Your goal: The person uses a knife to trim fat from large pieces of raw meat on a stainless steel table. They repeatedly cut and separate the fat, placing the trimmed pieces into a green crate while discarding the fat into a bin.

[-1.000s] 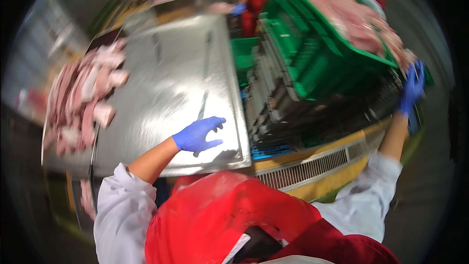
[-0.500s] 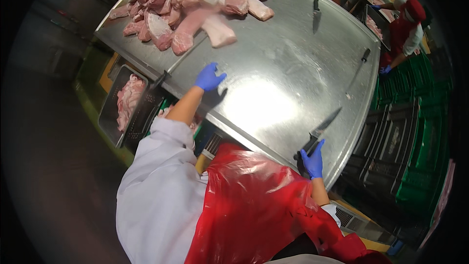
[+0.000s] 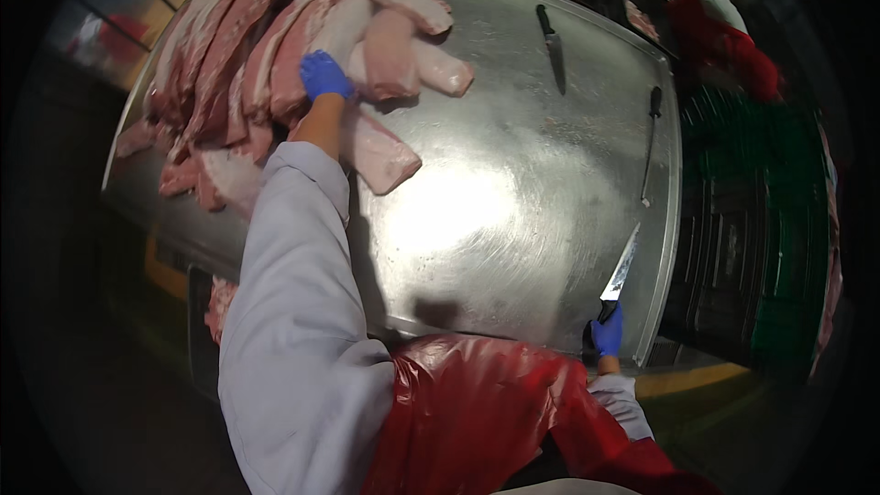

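Observation:
My left hand (image 3: 325,76), in a blue glove, rests on the pile of long pork pieces at the far left of the steel table. Its bent fingers close over a pale piece of pork (image 3: 345,29). A thick-ended piece of pork (image 3: 383,158) lies just nearer, partly behind my forearm. Down at the table's near right corner, my right hand (image 3: 607,334), also blue-gloved, is closed round the black handle of a knife (image 3: 622,264). The blade points away from me, up and slightly right.
On the steel table (image 3: 513,284) lie a second knife (image 3: 552,48) at the back and a thin black-handled tool (image 3: 653,133) by the right edge. Green and black crates (image 3: 733,220) stand to the right. A co-worker in red (image 3: 724,41) stands beyond. A meat tray sits below left.
My left hand has moved forward from above the table's near edge onto the pork pile. My right hand, earlier with fingers spread beside the knife handle, now grips it.

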Demonstrator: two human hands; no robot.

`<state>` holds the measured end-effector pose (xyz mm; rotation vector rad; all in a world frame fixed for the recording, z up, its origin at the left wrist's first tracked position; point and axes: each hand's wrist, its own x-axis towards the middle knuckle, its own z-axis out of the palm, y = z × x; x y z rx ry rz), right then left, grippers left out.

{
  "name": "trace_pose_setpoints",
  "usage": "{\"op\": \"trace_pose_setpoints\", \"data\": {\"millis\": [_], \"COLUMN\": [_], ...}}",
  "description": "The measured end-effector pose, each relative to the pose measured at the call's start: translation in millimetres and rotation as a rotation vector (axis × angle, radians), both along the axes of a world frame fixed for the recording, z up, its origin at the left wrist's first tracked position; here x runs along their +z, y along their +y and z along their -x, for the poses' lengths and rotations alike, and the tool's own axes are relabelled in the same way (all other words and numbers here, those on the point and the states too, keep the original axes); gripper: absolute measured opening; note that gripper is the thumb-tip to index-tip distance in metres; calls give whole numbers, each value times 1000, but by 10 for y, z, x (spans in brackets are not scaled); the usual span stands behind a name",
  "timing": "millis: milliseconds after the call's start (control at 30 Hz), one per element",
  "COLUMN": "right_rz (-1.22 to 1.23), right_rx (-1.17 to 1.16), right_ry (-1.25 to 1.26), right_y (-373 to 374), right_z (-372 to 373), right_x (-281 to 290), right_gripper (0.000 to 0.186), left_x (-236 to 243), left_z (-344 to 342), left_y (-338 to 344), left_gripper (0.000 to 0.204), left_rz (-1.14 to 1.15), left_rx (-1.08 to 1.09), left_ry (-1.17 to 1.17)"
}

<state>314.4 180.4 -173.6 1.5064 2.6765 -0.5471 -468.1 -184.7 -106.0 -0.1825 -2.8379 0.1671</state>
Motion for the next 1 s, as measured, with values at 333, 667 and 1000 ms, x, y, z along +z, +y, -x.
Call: {"op": "trace_pose_setpoints", "data": {"millis": [333,667,1000], "right_rz": [279,962,722], "right_rx": [-272,-636,-498], "right_ry": [122,943,1194], "right_y": [-447,-922,-53], "right_z": [-497,-781,-587], "right_x": [378,831,723], "right_gripper": [49,26,53], "left_x": [256,2128,2357], "left_z": [607,-696,-2356], "left_y": [303,545,1234], "left_gripper": [65,90,88], "left_rz": [73,-245,-667], "left_rx": [-29,-734,-1139], "left_ry": [-394,-111,-488]}}
